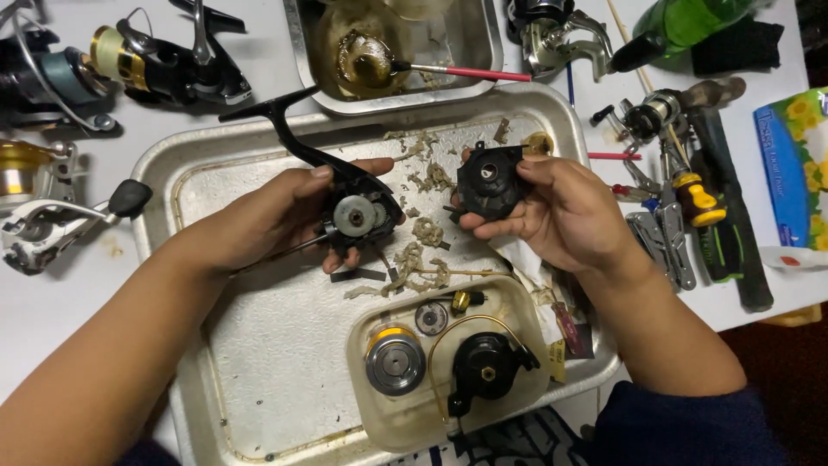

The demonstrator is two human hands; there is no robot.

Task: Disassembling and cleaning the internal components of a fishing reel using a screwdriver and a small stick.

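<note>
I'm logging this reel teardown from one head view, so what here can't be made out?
- Reel body in the left hand: its underside, hidden by palm and fingers.
- Black side cover in the right hand: its far face, turned away; fingers cover its lower edge.
- Green bottle: cut off by the top edge.
- Small parts in the clear tub: too small to identify.

- A soft tissue pack point(792, 177) lies at the right edge of the counter point(52, 293), blue with yellow flowers and green leaves, its lower end white with a small red mark.
- A green plastic bottle point(686, 22) lies at the top right, its label unreadable.
</note>
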